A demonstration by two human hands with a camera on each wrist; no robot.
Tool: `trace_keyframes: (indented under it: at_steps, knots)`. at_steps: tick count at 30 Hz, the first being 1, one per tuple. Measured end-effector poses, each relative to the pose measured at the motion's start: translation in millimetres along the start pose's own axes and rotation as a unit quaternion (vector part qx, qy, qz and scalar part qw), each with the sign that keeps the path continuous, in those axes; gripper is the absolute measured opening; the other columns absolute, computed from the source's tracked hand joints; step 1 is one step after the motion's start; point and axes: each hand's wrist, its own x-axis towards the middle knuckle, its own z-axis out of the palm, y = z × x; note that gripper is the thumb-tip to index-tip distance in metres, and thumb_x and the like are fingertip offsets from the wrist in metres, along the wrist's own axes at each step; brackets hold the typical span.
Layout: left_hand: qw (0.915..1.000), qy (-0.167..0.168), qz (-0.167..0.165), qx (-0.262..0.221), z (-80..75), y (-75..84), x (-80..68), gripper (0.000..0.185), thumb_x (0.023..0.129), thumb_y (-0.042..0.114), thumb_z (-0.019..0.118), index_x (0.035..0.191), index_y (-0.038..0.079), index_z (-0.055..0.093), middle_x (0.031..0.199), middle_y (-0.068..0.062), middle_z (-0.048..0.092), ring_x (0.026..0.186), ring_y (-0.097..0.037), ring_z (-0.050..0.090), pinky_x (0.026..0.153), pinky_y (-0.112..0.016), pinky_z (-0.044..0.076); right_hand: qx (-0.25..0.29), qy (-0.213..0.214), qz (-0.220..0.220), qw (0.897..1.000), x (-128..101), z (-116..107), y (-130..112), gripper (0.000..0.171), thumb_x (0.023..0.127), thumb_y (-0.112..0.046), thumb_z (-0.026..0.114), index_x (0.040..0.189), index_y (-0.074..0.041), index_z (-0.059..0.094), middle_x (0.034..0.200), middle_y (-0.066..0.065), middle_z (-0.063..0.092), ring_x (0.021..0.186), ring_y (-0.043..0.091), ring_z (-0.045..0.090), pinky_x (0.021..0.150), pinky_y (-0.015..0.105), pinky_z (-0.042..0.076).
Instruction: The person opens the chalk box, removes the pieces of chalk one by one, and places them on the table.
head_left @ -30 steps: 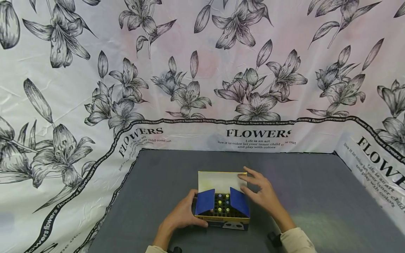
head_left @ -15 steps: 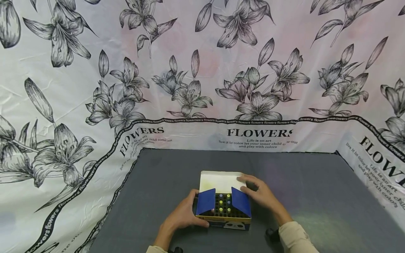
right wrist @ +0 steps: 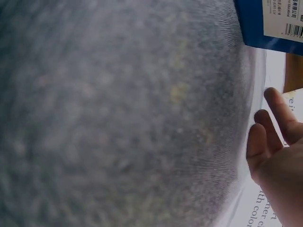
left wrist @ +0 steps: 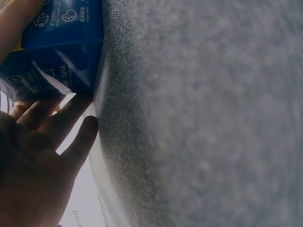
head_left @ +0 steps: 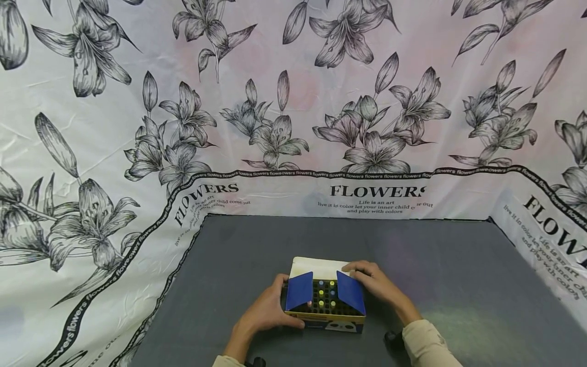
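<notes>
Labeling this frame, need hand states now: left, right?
Left hand: open, fingers straight against the left side of the box.
Right hand: open, fingers resting on the lid at its right corner.

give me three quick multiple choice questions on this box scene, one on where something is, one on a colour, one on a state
1. Where does the left hand rest?
A. on the left side of the box
B. flat on the mat, far from the box
C. on the backdrop

2. What colour are the two side flaps?
A. red
B. blue
C. green

3. What state is the box in?
A. sealed shut
B. crushed flat
C. open, with its flaps standing up

Answers:
1. A, the head view shows the left hand against the box's left side.
2. B, both flaps are plainly blue, each beside the black grid of coloured tips.
3. C, the white lid is tilted back under the right hand and the inside shows.
</notes>
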Motion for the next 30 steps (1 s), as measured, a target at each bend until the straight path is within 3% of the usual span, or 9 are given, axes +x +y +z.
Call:
trace_keyframes:
  at_steps: [6, 10, 15, 19, 23, 30]
  knots:
    - [0.9999, -0.005, 0.000, -0.015, 1.6, -0.7, 0.2, 0.109, 0.068, 0.041, 0.094, 0.151, 0.010, 0.031, 0.138, -0.016, 0.056, 0.116, -0.027, 0.061, 0.088, -0.046, 0.051, -0.002, 0.069, -0.019, 0.997, -2.2, 0.9, -5.6, 0.031, 0.102, -0.014, 0.057, 0.130, -0.011, 0.069, 0.145, 0.019, 0.056, 0.140, 0.047, 0.037, 0.105, 0.069, 0.037]
    - [0.9997, -0.012, -0.002, -0.022, 0.6, 0.5, -0.9, 0.112, 0.070, 0.040, 0.093, 0.154, 0.010, 0.026, 0.147, -0.020, 0.050, 0.125, -0.032, 0.058, 0.094, -0.050, 0.051, -0.006, 0.099, -0.004, 0.995, -7.1, -0.2, -14.3, 0.031, 0.101, -0.020, 0.060, 0.131, -0.018, 0.069, 0.152, 0.018, 0.048, 0.144, 0.043, 0.029, 0.103, 0.074, 0.033]
    - [0.9998, -0.005, 0.000, -0.021, -5.2, 3.1, -8.7, 0.121, 0.071, 0.047, 0.091, 0.161, 0.016, 0.017, 0.163, -0.018, 0.032, 0.146, -0.041, 0.041, 0.109, -0.061, 0.044, -0.046, 0.123, -0.049, 0.990, -17.4, -2.4, -26.9, 0.036, 0.096, -0.020, 0.066, 0.131, -0.013, 0.067, 0.152, 0.024, 0.045, 0.141, 0.049, 0.028, 0.100, 0.077, 0.026]
    - [0.9989, 0.040, 0.006, 0.025, -9.4, 13.0, -13.0, 0.119, 0.069, 0.058, 0.088, 0.162, 0.028, 0.021, 0.170, -0.010, 0.021, 0.155, -0.042, 0.023, 0.111, -0.072, 0.036, -0.094, 0.111, -0.058, 0.988, -27.5, -4.5, -36.8, 0.052, 0.087, -0.032, 0.075, 0.134, -0.013, 0.064, 0.156, 0.024, 0.040, 0.142, 0.051, 0.025, 0.100, 0.079, 0.018]
    - [0.9907, 0.084, 0.043, 0.098, -10.8, 28.1, -8.9, 0.108, 0.069, 0.059, 0.088, 0.159, 0.029, 0.035, 0.173, -0.007, 0.011, 0.159, -0.043, 0.005, 0.110, -0.082, 0.023, -0.151, 0.078, -0.042, 0.985, -32.0, -2.3, -48.6, 0.072, 0.077, -0.051, 0.082, 0.136, -0.016, 0.062, 0.159, 0.022, 0.036, 0.145, 0.050, 0.022, 0.099, 0.079, 0.019]
    - [0.9730, 0.097, 0.089, 0.190, -8.5, 46.0, 4.1, 0.084, 0.068, 0.066, 0.083, 0.138, 0.027, 0.060, 0.173, -0.005, 0.012, 0.159, -0.042, 0.005, 0.113, -0.079, 0.021, -0.222, 0.053, -0.051, 0.972, -31.2, 7.2, -60.9, 0.072, 0.071, -0.057, 0.084, 0.129, -0.020, 0.061, 0.159, 0.023, 0.038, 0.147, 0.048, 0.026, 0.100, 0.073, 0.029]
